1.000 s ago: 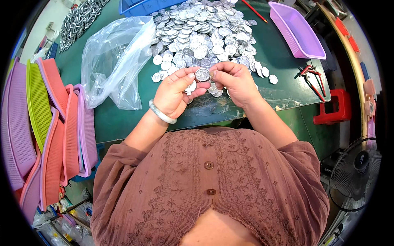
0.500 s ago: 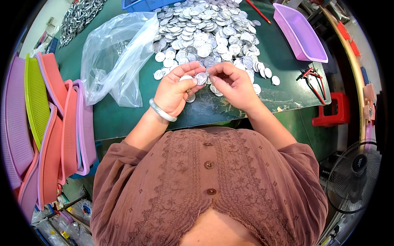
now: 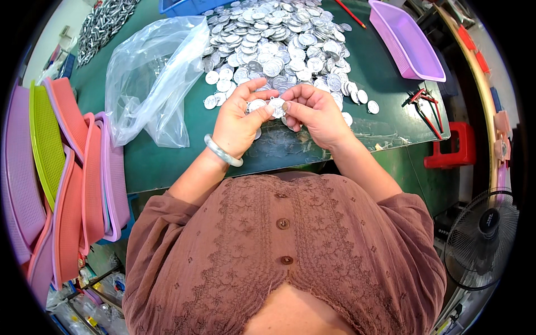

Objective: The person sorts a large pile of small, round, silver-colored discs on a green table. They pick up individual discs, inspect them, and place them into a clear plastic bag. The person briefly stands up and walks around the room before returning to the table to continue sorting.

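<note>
Left hand (image 3: 241, 120) and right hand (image 3: 314, 111) pinch perhaps two discs (image 3: 267, 104)

Clear plastic bag (image 3: 153, 78), table's left

Head-worn view (fisheye), steeply downward

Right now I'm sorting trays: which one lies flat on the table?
The purple tray at the table's far right; the pink, green and purple ones stand stacked on edge at the left.
</note>
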### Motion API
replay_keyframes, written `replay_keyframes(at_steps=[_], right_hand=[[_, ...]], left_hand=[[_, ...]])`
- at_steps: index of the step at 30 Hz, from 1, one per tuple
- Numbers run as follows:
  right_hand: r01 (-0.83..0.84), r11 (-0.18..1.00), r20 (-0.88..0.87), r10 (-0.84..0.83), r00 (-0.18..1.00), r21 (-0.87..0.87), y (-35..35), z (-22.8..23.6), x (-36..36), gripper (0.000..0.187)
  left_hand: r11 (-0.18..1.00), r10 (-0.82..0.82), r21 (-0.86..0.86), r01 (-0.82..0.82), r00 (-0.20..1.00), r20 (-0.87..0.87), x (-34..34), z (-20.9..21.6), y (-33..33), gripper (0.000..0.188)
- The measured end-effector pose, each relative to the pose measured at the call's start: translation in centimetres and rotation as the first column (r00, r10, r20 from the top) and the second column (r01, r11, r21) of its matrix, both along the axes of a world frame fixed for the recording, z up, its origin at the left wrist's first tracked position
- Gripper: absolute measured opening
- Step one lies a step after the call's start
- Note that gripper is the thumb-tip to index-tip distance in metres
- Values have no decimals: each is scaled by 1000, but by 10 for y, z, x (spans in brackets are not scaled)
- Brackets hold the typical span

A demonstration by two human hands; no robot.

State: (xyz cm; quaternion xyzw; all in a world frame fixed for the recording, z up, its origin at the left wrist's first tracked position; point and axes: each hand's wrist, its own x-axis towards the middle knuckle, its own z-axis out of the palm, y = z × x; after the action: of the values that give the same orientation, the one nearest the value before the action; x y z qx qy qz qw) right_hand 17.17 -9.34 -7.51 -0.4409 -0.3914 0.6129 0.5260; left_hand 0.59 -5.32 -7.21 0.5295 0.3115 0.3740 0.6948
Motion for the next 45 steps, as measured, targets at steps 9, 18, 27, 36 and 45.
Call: replay_keyframes(at_steps=[9,18,27,36,45], right_hand=[[69,996,-125,-75,989,-51,1,-7,4,12],[44,992,-303,-77,950,-116,3,-6,11,7],[19,994,-340,-54,939,-106,1,-7,14,9],[20,992,-302,-58,951,-127,1,-6,12,18],[7,993,-390,-53,919,-119,1,-7,12,18]], left_hand=[[866,-17,-470,172,949,316,-7,1,11,33],[887,-60,-406,219,927,371,-11,-3,11,34],[891,-61,-406,203,940,335,-10,-4,10,30],[850,-45,-448,278,885,463,-14,1,11,40],[893,-53,-400,207,930,364,-14,-2,8,44]])
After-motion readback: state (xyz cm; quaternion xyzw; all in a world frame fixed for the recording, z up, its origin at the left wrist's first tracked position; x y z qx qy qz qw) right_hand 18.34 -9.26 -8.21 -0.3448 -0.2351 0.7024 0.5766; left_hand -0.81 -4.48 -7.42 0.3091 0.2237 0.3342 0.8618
